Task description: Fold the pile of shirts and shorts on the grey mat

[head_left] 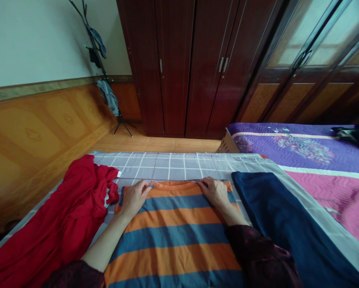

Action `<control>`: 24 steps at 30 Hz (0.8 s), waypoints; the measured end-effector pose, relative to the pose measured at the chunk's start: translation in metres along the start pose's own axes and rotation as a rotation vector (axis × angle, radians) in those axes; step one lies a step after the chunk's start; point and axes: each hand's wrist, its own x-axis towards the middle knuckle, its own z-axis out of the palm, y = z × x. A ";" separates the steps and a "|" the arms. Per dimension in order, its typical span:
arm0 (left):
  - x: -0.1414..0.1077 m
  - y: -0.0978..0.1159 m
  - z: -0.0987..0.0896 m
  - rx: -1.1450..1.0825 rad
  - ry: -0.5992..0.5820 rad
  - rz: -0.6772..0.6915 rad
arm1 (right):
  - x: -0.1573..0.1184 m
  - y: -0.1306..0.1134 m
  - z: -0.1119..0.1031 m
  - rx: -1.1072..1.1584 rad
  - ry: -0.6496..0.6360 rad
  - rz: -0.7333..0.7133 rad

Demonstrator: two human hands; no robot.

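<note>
Dark sleeves [257, 256], left hand [134, 197], right hand [215, 192] apart pinching striped T-shirt collar [173, 185], red cloth [53, 212], navy cloth [281, 224] just beside

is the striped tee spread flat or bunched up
Spread flat: the orange and blue striped T-shirt lies smooth on the grey checked sheet, stripes straight, left hand and right hand at its collar.

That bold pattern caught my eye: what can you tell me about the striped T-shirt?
The striped T-shirt has broad orange and slate-blue horizontal bands and an orange crew collar; it looks like soft cotton knit. It lies flat on a grey checked cloth, collar pointing away from the person, its lower end running out of view. The person's left hand and right hand rest on it at either side of the collar.
</note>
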 end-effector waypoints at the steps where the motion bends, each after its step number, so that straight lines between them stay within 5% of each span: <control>1: 0.000 0.000 -0.001 0.048 -0.004 0.016 | 0.000 -0.001 0.000 -0.022 -0.002 -0.013; 7: -0.006 0.020 -0.019 0.042 0.145 0.150 | 0.000 -0.002 -0.001 -0.116 0.005 -0.061; 11: -0.014 0.042 -0.021 -0.143 -0.094 0.445 | -0.004 -0.006 -0.023 -0.137 0.002 -0.120; 16: -0.022 0.038 0.000 -0.014 -0.279 0.553 | -0.036 -0.043 -0.046 0.031 -0.083 -0.444; 20: -0.026 0.027 0.008 0.090 -0.322 0.568 | -0.052 -0.061 -0.017 0.089 -0.217 -0.591; 24: -0.025 0.022 0.003 0.175 -0.364 0.584 | -0.039 -0.038 0.012 -0.094 -0.165 -0.426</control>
